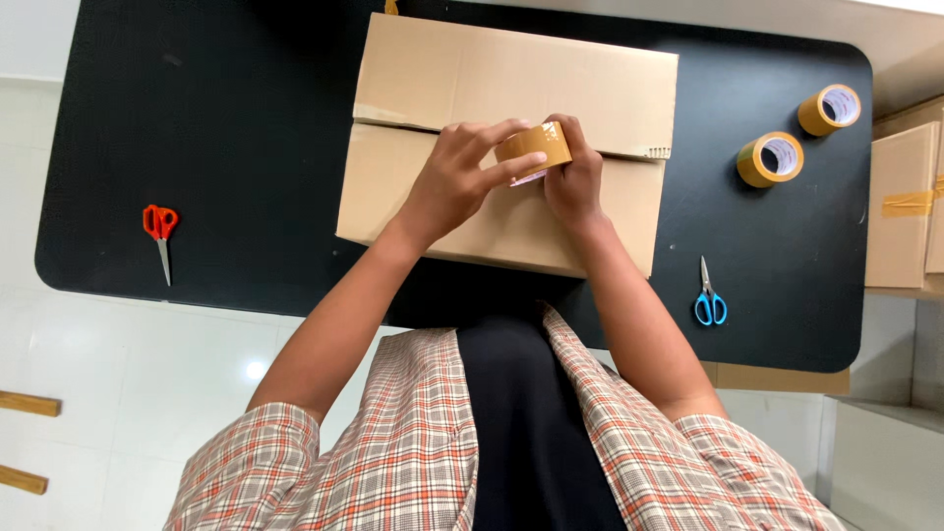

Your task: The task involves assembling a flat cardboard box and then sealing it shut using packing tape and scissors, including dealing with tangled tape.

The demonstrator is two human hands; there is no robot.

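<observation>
Black and round-cornered, the table (246,147) stands on a pale tiled floor and carries one closed cardboard box (511,98); its flaps are folded shut, so its contents cannot be seen. Above the flap seam, the left hand (454,182) and right hand (573,177) both curl around one roll of brown tape (534,147), fingers closed on it. Two more tape rolls (770,159) lie well to the right. Two pairs of scissors lie on the table: orange scissors (160,231) left, blue scissors (709,298) right.
</observation>
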